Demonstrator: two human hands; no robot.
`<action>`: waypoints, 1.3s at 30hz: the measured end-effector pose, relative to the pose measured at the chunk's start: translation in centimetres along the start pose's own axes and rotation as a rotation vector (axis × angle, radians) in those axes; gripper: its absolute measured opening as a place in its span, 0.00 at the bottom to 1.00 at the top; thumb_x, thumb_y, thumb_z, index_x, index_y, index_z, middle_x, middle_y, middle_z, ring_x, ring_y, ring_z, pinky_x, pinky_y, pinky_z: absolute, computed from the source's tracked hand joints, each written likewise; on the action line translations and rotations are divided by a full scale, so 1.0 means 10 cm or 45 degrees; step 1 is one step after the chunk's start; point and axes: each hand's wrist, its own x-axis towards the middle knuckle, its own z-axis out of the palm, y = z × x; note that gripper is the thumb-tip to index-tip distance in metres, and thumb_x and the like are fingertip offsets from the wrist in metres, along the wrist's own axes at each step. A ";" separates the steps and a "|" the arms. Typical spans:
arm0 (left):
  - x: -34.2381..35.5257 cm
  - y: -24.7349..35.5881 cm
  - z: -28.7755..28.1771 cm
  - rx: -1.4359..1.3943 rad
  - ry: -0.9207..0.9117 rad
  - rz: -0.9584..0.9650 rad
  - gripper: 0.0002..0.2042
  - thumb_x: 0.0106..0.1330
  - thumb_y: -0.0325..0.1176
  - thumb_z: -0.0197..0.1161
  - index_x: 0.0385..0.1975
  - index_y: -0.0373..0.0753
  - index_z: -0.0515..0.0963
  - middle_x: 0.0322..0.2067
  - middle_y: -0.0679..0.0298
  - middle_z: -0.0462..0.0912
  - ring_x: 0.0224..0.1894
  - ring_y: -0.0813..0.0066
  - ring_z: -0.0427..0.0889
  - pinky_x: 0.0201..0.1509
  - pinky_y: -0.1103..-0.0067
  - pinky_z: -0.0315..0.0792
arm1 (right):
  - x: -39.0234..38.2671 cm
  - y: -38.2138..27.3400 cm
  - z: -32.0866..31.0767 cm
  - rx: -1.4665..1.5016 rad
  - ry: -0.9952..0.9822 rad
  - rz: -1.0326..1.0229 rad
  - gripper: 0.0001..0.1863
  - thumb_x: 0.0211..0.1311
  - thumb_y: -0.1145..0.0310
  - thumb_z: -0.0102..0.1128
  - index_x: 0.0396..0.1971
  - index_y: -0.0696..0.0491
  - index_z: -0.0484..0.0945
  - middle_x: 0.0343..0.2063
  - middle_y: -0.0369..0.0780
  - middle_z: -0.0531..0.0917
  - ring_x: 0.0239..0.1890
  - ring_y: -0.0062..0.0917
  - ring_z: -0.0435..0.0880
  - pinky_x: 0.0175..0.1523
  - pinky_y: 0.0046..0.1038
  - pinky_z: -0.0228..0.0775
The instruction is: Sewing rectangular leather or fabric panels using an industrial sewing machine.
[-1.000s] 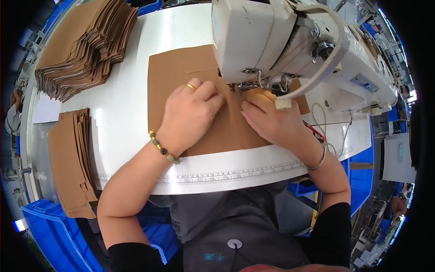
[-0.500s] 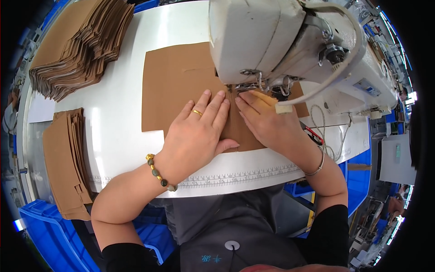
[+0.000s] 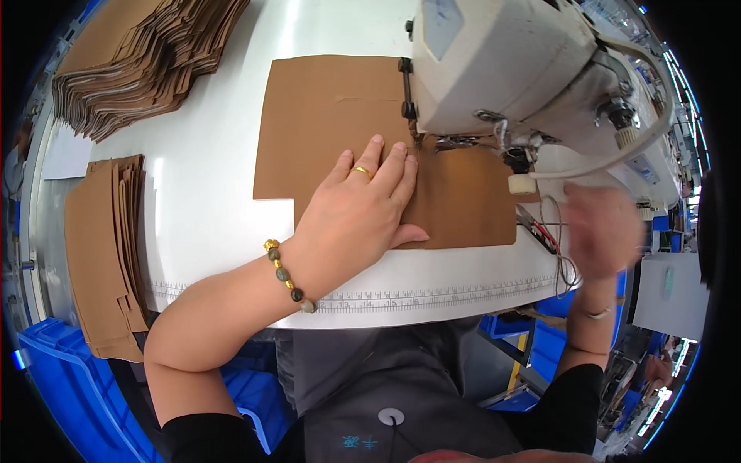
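A brown leather-like panel lies flat on the white table, partly beneath the head of a white sewing machine. My left hand rests on it with fingers stretched out, their tips just left of the needle area. My right hand is off the panel, over the table at the machine's right side. Motion smears its fingers, so their shape is hard to read. Beside it lie red-handled thread snips and a loop of thin cord.
A tall pile of brown panels stands at the back left. A smaller stack hangs over the table's left edge. A printed ruler strip follows the front edge. Blue bins stand below.
My right hand has left the panel and swung right, past the snips. My left hand stays flat on the panel. In the picture, panel and machine sit somewhat farther right.
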 end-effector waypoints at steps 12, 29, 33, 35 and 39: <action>-0.04 0.00 0.12 -0.078 0.161 0.031 0.36 0.62 0.58 0.63 0.63 0.36 0.74 0.60 0.57 0.75 0.67 0.55 0.70 0.67 0.63 0.70 | -2.66 4.79 -0.50 0.963 0.341 1.997 0.36 0.70 0.47 0.61 0.65 0.60 0.71 0.57 0.44 0.80 0.50 0.29 0.84 0.51 0.27 0.77; 0.07 0.04 0.10 -0.047 0.118 0.051 0.36 0.63 0.59 0.62 0.63 0.35 0.73 0.57 0.57 0.75 0.67 0.54 0.71 0.67 0.63 0.70 | -2.80 3.87 0.06 1.026 0.889 1.862 0.33 0.75 0.47 0.55 0.66 0.57 0.70 0.60 0.42 0.78 0.59 0.27 0.79 0.58 0.26 0.74; 0.07 0.05 0.09 -0.069 0.124 0.047 0.36 0.63 0.59 0.62 0.63 0.35 0.73 0.56 0.57 0.75 0.67 0.54 0.72 0.67 0.64 0.70 | -2.74 3.74 0.07 0.985 0.908 1.938 0.30 0.77 0.48 0.53 0.65 0.58 0.71 0.60 0.42 0.79 0.59 0.28 0.79 0.60 0.29 0.74; 0.07 0.05 0.08 -0.074 0.120 0.043 0.36 0.62 0.59 0.62 0.63 0.35 0.73 0.56 0.57 0.76 0.67 0.54 0.72 0.67 0.64 0.70 | -2.72 3.62 0.17 1.031 0.986 1.857 0.30 0.77 0.49 0.53 0.65 0.57 0.70 0.60 0.42 0.79 0.59 0.29 0.79 0.60 0.29 0.73; 0.08 0.04 0.10 -0.073 0.132 0.052 0.37 0.62 0.59 0.62 0.63 0.35 0.73 0.56 0.58 0.76 0.66 0.55 0.72 0.67 0.64 0.70 | -2.75 3.59 0.17 1.082 1.079 1.732 0.29 0.77 0.50 0.52 0.65 0.58 0.71 0.59 0.43 0.79 0.59 0.30 0.79 0.62 0.30 0.72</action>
